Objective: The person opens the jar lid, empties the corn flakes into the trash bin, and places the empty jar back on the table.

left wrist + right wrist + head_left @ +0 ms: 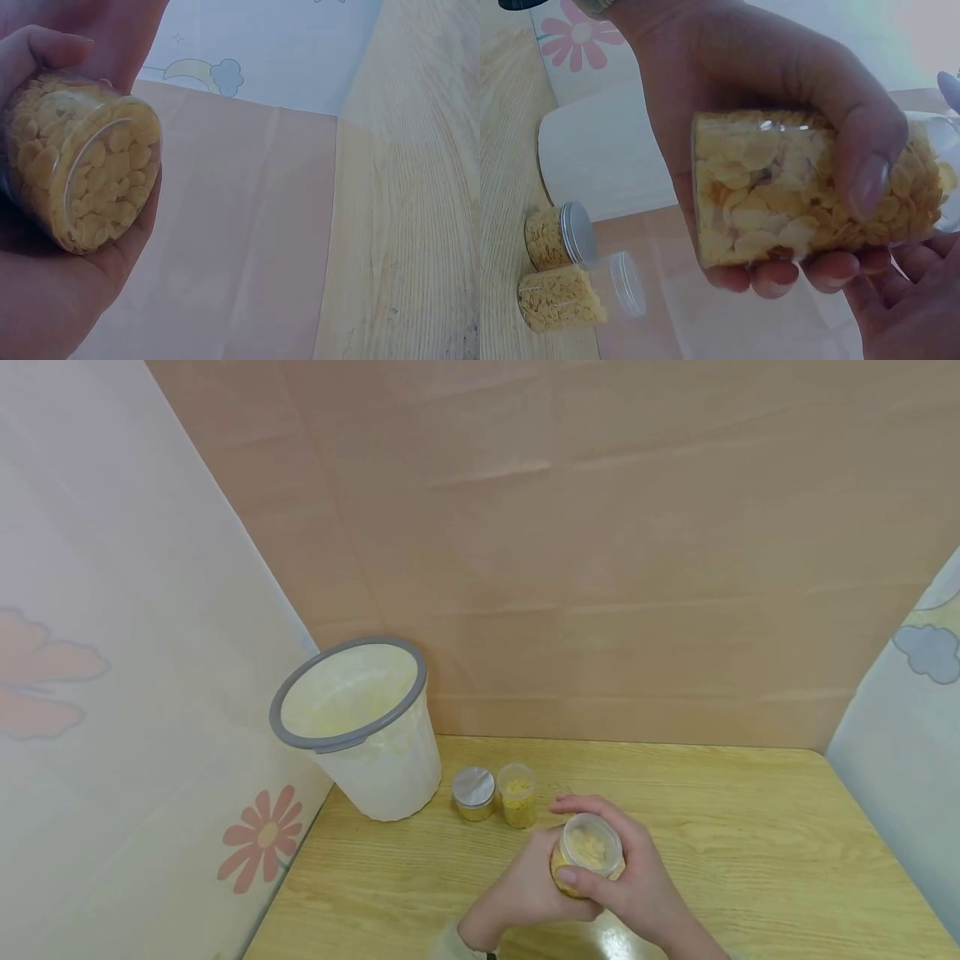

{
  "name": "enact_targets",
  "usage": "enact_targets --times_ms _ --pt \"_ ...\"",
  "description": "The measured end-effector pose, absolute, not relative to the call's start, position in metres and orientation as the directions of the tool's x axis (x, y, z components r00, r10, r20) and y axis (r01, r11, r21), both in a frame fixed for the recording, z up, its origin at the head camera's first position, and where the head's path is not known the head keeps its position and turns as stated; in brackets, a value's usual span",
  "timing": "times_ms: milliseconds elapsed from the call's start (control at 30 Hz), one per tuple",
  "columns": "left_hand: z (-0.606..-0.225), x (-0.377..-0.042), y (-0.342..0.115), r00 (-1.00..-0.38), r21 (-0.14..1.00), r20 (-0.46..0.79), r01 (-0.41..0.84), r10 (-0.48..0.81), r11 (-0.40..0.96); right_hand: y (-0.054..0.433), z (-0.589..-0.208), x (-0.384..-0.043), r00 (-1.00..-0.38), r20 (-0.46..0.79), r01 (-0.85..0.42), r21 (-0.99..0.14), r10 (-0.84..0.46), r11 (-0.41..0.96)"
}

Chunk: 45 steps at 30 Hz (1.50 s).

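A clear plastic jar [588,847] of yellow flakes is held up over the front of the table, tilted, its see-through top facing the head camera. My left hand [534,878] grips the jar's body, thumb on one side and fingers on the other, as the right wrist view shows. Around the top end curves my right hand [637,881], its thumb pressing at the rim and its index finger arched past the far side. Flakes packed against the jar's base [109,180] show through in the left wrist view. The palms hide part of its sides.
Behind the hands, a short jar with a silver lid [474,789] stands beside a taller clear-lidded jar [517,797], both holding yellow flakes. A white bin with a grey rim [348,739] is at the back left. Fabric-like walls [637,610] border the wooden table [750,843].
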State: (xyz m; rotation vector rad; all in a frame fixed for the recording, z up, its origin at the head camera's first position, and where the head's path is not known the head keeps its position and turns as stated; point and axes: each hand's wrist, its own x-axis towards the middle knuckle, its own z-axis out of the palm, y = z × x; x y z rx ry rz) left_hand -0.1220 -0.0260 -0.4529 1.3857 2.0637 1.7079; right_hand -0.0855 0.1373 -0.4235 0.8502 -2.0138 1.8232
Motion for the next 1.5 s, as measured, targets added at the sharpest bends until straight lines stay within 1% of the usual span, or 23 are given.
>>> enact_targets --times_ms 67,167,300,433,633,800,1033,1100,1267,1333,1500 --pt "-0.453 -0.121 -0.027 -0.588 0.843 0.423 0.534 0.689 -0.063 0.14 -0.424 -0.085 -0.789 0.571 -0.593 -0.805 -0.227 0.032" --pt "-0.453 -0.12 -0.03 -0.628 0.875 0.388 0.48 0.675 -0.056 0.144 -0.425 -0.085 -0.788 0.579 -0.598 -0.801 -0.21 0.037" --pt "-0.453 -0.119 -0.034 -0.668 0.902 0.355 0.429 0.654 -0.051 0.152 -0.428 -0.087 -0.767 0.615 -0.629 -0.777 -0.186 0.027" --pt "-0.453 -0.12 -0.037 -0.687 0.911 0.343 0.409 0.641 -0.049 0.158 -0.431 -0.09 -0.738 0.65 -0.657 -0.753 -0.18 -0.021" --pt "-0.453 -0.122 -0.038 -0.675 0.906 0.36 0.417 0.644 -0.069 0.162 -0.431 -0.091 -0.716 0.672 -0.675 -0.735 -0.19 -0.055" --pt "-0.454 -0.122 -0.039 -0.689 0.914 0.347 0.4 0.636 -0.065 0.157 -0.43 -0.089 -0.696 0.689 -0.691 -0.719 -0.2 -0.072" --pt "-0.457 -0.121 -0.037 -0.696 0.916 0.339 0.397 0.632 -0.055 0.152 -0.429 -0.085 -0.741 0.639 -0.648 -0.761 -0.208 -0.028" --pt "-0.458 -0.121 -0.036 -0.695 0.918 0.331 0.393 0.638 -0.048 0.152 -0.429 -0.086 -0.742 0.641 -0.648 -0.761 -0.196 -0.038" --pt "-0.462 -0.123 -0.035 -0.651 0.896 0.324 0.444 0.686 -0.002 0.151 -0.427 -0.089 -0.711 0.686 -0.673 -0.728 -0.158 -0.132" --pt "-0.464 -0.123 -0.034 -0.631 0.876 0.335 0.482 0.7 0.016 0.151 -0.427 -0.089 -0.702 0.696 -0.678 -0.718 -0.15 -0.16" --pt "-0.47 -0.124 -0.034 -0.623 0.866 0.344 0.499 0.703 0.018 0.151 -0.428 -0.088 -0.672 0.729 -0.702 -0.683 -0.13 -0.202"
